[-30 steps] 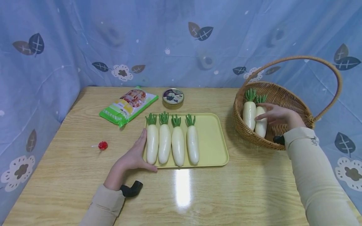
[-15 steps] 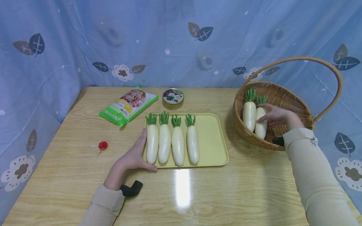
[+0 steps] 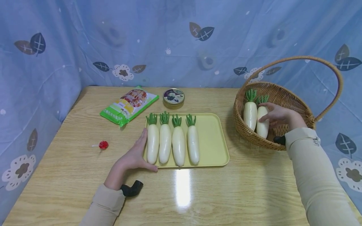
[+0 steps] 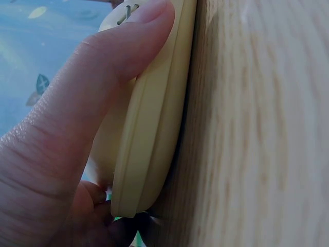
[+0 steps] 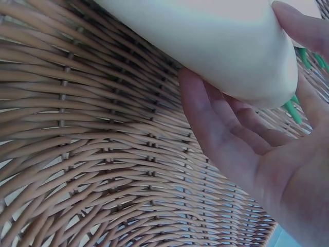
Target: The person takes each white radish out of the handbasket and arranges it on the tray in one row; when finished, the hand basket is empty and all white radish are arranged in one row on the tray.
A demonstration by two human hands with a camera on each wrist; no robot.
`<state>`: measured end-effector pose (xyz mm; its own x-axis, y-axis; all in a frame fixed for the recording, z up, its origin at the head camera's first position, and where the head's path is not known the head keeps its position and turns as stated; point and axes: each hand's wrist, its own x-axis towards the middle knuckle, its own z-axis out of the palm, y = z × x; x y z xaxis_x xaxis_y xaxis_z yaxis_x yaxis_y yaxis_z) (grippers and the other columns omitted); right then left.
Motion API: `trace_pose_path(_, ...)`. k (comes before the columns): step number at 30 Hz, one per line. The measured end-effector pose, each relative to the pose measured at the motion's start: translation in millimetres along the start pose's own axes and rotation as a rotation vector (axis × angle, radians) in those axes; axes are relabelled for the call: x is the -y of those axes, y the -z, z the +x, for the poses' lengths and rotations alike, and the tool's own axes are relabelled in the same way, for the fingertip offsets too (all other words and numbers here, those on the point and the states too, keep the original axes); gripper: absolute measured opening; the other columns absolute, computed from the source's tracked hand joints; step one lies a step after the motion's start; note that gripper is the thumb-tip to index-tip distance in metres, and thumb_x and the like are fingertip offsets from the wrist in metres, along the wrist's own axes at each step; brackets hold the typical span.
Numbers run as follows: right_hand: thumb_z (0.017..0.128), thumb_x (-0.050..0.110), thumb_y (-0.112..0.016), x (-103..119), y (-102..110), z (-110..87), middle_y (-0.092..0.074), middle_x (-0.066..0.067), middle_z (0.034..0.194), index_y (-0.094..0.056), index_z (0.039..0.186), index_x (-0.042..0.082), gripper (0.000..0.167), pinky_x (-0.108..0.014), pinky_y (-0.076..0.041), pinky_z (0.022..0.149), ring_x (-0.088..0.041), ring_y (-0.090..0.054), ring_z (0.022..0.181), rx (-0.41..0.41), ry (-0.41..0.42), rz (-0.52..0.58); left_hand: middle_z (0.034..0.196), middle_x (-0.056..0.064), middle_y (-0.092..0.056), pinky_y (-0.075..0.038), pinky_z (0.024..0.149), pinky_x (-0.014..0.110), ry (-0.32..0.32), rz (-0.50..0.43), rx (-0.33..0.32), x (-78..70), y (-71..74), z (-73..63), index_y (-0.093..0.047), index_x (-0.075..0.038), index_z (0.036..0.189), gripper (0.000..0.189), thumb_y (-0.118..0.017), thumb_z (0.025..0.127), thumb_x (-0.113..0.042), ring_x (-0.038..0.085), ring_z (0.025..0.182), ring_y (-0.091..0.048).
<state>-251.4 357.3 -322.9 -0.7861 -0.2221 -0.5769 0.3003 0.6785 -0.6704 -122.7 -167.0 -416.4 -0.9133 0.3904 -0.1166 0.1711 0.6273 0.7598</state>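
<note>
Inside the wicker basket (image 3: 285, 91), my right hand (image 3: 278, 114) grips the right one of two white radishes. The thumb lies on the upper side of this white radish (image 5: 216, 46) and the fingers curl below it, in the right wrist view. The other white radish (image 3: 250, 115) leans at its left, green top up. My left hand (image 3: 134, 155) holds the near left corner of a yellow tray (image 3: 212, 138), thumb (image 4: 123, 49) along the front rim and fingers along the left side. On the tray several white radishes (image 3: 178, 146) lie side by side, green tops pointing away.
A green-edged food packet (image 3: 128, 105) and a round tin (image 3: 173, 96) sit behind the tray. To the left lies a red lollipop (image 3: 103, 145). The basket's tall handle (image 3: 305, 57) arches over its right side. A blue patterned curtain (image 3: 169, 40) surrounds the table.
My right hand's fingers have closed in on the right-hand radish in the basket, which has shifted slightly rightward, away from its neighbour. The left hand and tray stay put.
</note>
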Motion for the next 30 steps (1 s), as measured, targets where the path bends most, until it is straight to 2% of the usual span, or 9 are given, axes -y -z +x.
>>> trace_pose_path(9,0.087,0.012,-0.061,5.5,5.4,-2.6,-0.019,-0.038,0.129,0.01,0.145,0.005,0.091,-0.048,-0.05,0.076,-0.026,-0.06,0.087,-0.017,0.013,0.003,0.15,0.016,0.015,-0.005,0.108,0.051,-0.009,-0.002,-0.001,0.0,-0.4,0.6,0.015,-0.003,0.143,0.147,-0.089,0.047,-0.04,0.032,0.137,0.007)
trace_pose_path(14,0.088,0.013,-0.06,8.1,7.4,-4.6,-0.024,-0.037,0.127,0.011,0.145,0.007,0.092,-0.048,-0.051,0.076,-0.025,-0.061,0.085,-0.027,0.009,0.008,0.149,0.019,0.015,-0.005,0.108,0.053,-0.023,-0.006,-0.007,-0.4,-1.1,1.0,0.014,-0.001,0.143,0.146,-0.089,0.048,-0.039,0.035,0.136,0.006)
trace_pose_path(17,0.088,0.013,-0.06,10.5,9.4,-7.3,-0.021,-0.037,0.129,0.011,0.145,0.009,0.091,-0.049,-0.05,0.077,-0.026,-0.059,0.089,-0.033,0.007,0.013,0.149,0.019,0.014,-0.006,0.107,0.053,-0.024,-0.008,-0.009,-0.3,-1.3,1.3,0.014,0.0,0.143,0.145,-0.089,0.048,-0.039,0.036,0.136,0.006)
trace_pose_path(20,0.088,0.015,-0.06,13.6,11.7,-9.9,-0.019,-0.037,0.13,0.01,0.145,0.009,0.091,-0.049,-0.05,0.077,-0.027,-0.057,0.091,-0.036,0.009,0.011,0.149,0.019,0.014,-0.006,0.107,0.053,-0.019,-0.004,-0.007,0.1,-1.2,1.4,0.014,0.0,0.143,0.145,-0.089,0.048,-0.04,0.036,0.136,0.006)
trace_pose_path(26,0.089,0.016,-0.059,20.1,16.2,-15.6,-0.027,-0.034,0.125,0.008,0.146,0.009,0.089,-0.049,-0.051,0.076,-0.024,-0.058,0.087,-0.054,0.02,0.0,0.15,0.018,0.015,-0.006,0.108,0.053,-0.013,-0.009,-0.005,-0.1,-0.5,0.3,0.014,-0.001,0.143,0.146,-0.089,0.048,-0.039,0.035,0.136,0.007)
trace_pose_path(30,0.088,0.017,-0.059,23.5,18.5,-19.8,-0.024,-0.034,0.127,0.009,0.146,0.009,0.089,-0.048,-0.051,0.075,-0.025,-0.057,0.088,-0.071,0.047,-0.008,0.15,0.016,0.015,-0.006,0.108,0.052,0.0,-0.009,-0.002,-0.2,-0.2,-0.3,0.015,-0.003,0.143,0.146,-0.089,0.047,-0.04,0.033,0.137,0.007)
